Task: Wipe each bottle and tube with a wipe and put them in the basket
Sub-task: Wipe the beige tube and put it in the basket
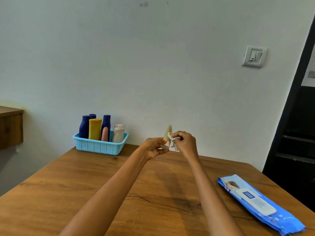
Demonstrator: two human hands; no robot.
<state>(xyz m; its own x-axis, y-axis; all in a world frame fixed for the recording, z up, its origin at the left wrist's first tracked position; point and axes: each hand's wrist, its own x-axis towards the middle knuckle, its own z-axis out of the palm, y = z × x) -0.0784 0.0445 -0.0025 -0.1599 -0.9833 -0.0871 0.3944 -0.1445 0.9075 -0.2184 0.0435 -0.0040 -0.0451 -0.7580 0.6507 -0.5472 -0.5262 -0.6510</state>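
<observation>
1. Pale green tube [167, 133], upright between both hands, cap down, long axis vertical.
2. Left hand [154, 148] gripping cap end; right hand [185, 142] pinching wipe [172, 137] against tube.
3. Blue basket [100, 145] leftward, beyond left hand, nearer that arm.

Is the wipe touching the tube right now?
Touching. The head view shows the right hand pressing the wipe against the tube, which the left hand holds by its cap end.
</observation>
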